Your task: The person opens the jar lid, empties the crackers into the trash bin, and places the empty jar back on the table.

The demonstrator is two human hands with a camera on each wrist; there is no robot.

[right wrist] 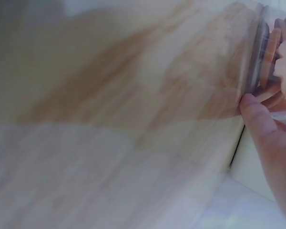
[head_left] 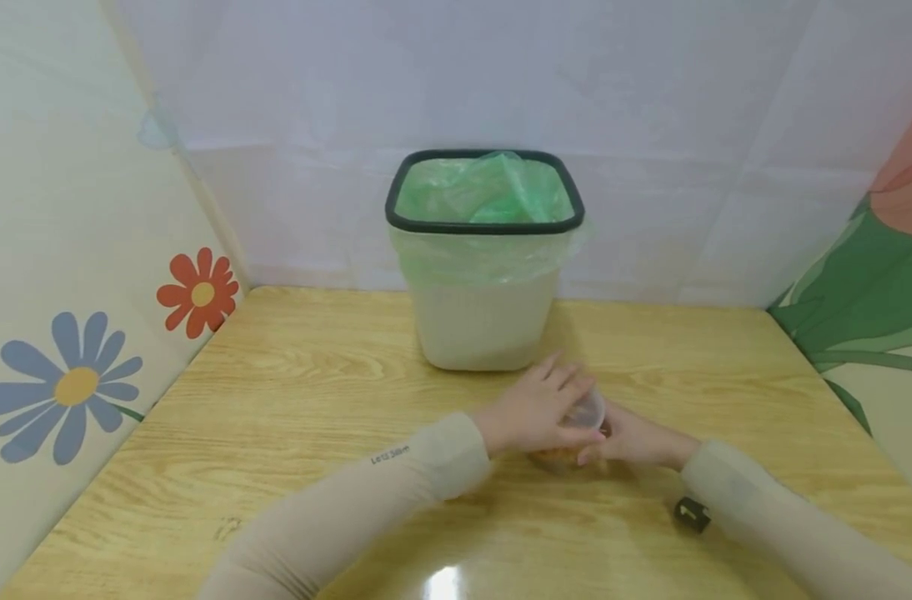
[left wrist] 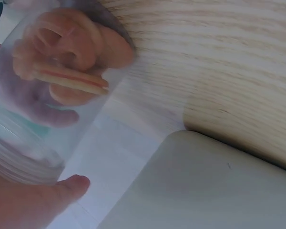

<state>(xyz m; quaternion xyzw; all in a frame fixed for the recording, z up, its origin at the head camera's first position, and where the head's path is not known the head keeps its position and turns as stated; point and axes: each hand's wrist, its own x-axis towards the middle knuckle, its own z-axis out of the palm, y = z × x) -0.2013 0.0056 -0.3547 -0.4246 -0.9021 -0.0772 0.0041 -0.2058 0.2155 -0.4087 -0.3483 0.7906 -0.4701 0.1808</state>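
So the clear jar point(left wrist: 71, 93) is right between both hands: left hand point(head_left: 533, 408) has its fingers clamped over the round end, right hand point(head_left: 639, 437) grips the right side. Bin point(head_left: 486, 321) is just behind, worktop point(head_left: 291, 375) edges well off either side. Left wrist cam shows orange-brown pieces point(left wrist: 66, 40) inside; head view mostly hides them.

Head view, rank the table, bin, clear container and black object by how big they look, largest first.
1. Table
2. Bin
3. Clear container, partly hidden
4. Black object
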